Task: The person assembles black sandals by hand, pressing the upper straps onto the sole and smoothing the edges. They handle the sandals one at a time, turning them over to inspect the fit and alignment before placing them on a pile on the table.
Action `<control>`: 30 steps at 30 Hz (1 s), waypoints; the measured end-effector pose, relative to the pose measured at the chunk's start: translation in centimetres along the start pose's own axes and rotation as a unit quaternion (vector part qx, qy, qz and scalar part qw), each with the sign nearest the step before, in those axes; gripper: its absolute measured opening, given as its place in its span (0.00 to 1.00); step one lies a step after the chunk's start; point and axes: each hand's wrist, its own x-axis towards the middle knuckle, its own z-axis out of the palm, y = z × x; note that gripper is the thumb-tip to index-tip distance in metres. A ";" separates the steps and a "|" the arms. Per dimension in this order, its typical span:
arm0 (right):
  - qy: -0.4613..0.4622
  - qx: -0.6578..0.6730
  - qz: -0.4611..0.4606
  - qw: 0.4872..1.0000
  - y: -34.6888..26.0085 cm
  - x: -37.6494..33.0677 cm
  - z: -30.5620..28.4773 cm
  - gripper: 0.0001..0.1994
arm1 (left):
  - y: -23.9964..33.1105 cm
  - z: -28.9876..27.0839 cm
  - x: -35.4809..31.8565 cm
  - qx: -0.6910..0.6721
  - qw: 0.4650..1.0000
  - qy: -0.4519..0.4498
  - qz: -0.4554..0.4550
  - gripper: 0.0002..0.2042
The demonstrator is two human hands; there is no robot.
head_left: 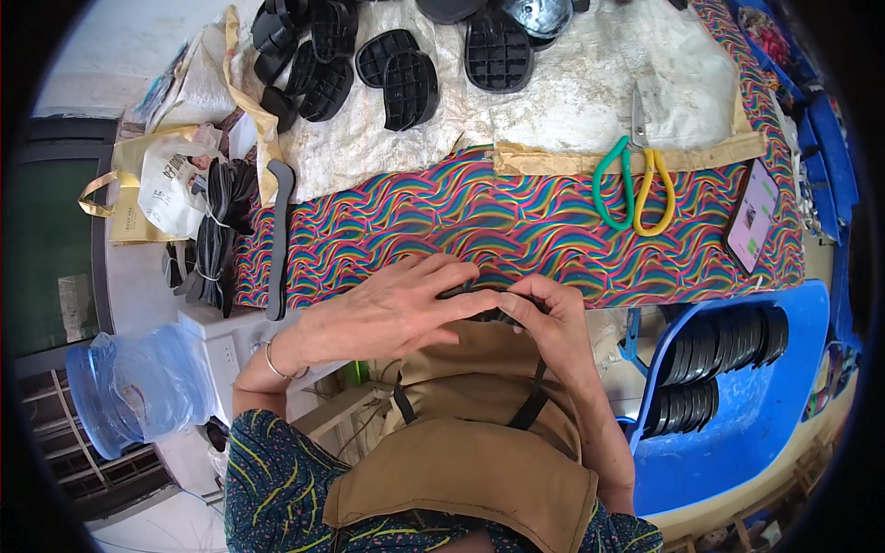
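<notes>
Close to the table's front edge, both my hands meet over a dark black piece (490, 311), mostly hidden by my fingers, so its kind cannot be made out. Coming from the left, my left hand (396, 309) is bent over it, with its index finger reaching to my right thumb. My right hand (551, 318) pinches the piece between thumb and curled fingers. A brown apron (461, 470) covers my lap just below. To the left of my hands, a flat black strap (280, 240) lies across the table edge.
Scissors (634, 189) with green and yellow handles and a phone (751, 217) lie at right. Black soles (410, 89) rest on white sheeting (608, 55) at the back. A blue bin (737, 461) holds rows of black soles. Tied black strips (221, 221) and a water jug (138, 392) are left.
</notes>
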 end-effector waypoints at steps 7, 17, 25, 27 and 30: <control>-0.002 0.037 0.006 0.999 0.2 0.1 0.1 0.08 | -1.3 1.4 1.6 0.054 0.998 -0.018 0.037 0.29; -0.086 0.035 -0.021 0.995 -7.8 -3.9 -0.7 0.09 | 3.3 -2.5 -2.1 -0.168 0.972 0.164 0.015 0.20; -0.087 0.112 -0.087 0.986 -9.4 -8.8 -2.1 0.09 | 7.2 -2.8 -5.1 -0.333 0.885 0.319 -0.058 0.14; -0.066 0.114 -0.105 0.986 -9.4 -9.5 -1.8 0.08 | 7.6 -2.2 -5.6 -0.374 0.854 0.355 -0.074 0.16; -0.046 0.124 -0.116 0.984 -8.9 -10.4 -0.9 0.08 | 7.7 -1.3 -6.2 -0.428 0.823 0.368 -0.061 0.16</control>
